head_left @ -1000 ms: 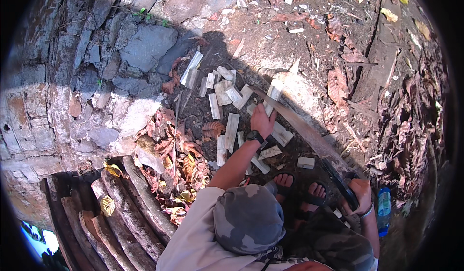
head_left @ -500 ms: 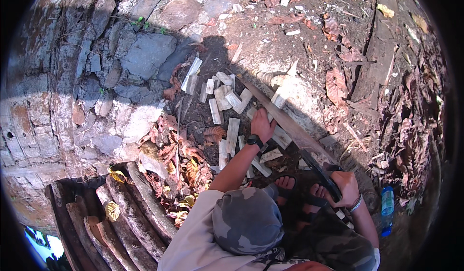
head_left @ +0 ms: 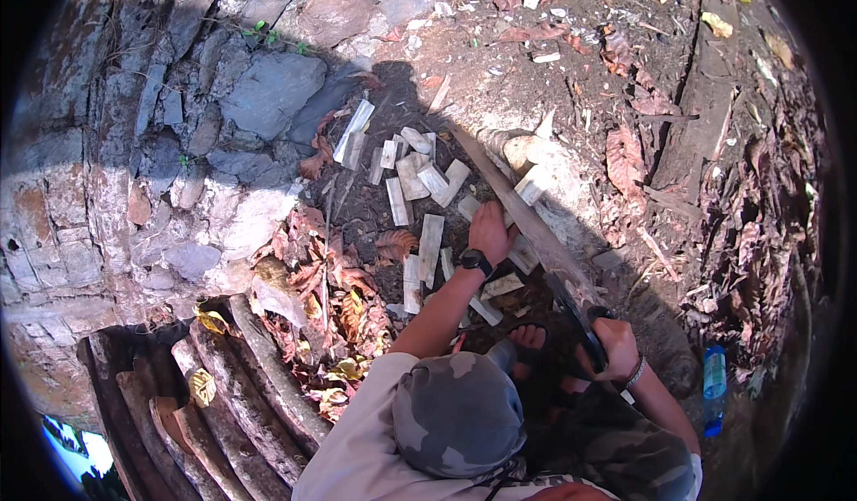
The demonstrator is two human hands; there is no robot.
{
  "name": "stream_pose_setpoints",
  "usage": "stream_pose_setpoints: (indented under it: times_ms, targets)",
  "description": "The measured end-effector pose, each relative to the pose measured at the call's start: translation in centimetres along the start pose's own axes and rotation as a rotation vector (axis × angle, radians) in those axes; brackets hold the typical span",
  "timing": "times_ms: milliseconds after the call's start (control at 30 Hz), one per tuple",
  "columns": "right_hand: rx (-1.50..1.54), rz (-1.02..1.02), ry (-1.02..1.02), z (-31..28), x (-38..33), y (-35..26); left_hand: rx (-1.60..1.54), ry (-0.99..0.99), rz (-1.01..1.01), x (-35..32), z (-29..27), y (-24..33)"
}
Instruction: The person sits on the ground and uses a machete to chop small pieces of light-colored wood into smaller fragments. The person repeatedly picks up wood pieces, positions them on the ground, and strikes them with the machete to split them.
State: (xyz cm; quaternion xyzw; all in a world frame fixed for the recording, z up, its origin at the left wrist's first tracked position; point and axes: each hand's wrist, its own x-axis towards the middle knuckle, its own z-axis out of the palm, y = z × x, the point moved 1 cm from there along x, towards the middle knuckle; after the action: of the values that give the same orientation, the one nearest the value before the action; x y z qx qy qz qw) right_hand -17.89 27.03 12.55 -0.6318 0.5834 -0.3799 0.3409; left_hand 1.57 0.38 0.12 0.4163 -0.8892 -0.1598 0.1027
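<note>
Crouching over a chopping log [head_left: 544,157], the person has the left hand [head_left: 490,230] pressed on a long wooden stick [head_left: 518,211] that lies slantwise across that log, its far end pointing away from the body and its near end toward the sandalled feet [head_left: 533,336]. The left hand's fingers appear wrapped over the stick, grasping it just on the near side of the log. The right hand [head_left: 611,347] is clenched around the handle of a dark-bladed machete [head_left: 571,309], whose blade lies along the near end of the stick, well back from the log. Pale split wood pieces [head_left: 420,188] lie scattered on the ground to the left of the log, and beyond them rises a rough stone wall [head_left: 178,144]. Stacked round branches [head_left: 223,394] lie against the wall's base, far to the left of the log. A blue bottle [head_left: 714,389] stands in shade to the right of the log.

To cut well here, I judge that the stick should sit firmly on the log, with the blade landing where wood is backed by the log. The left hand's fingers should stay clear of the strike line, and the feet too.
</note>
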Motion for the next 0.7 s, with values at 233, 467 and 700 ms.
stream_pose_setpoints:
  times_ms: [233,467,700]
  targets:
    - [-0.076,-0.035,0.087,-2.8,-3.3,1.2,-0.06,0.028,-0.097,-0.1,0.1,0.2]
    - [-0.065,-0.058,0.065,-4.1,-4.4,1.2,-0.084,0.055,-0.22,0.2,0.0,0.0]
    - [-0.024,0.001,0.026,-5.7,-3.1,-0.7,-0.052,0.008,-0.127,0.5,-0.1,-0.5]
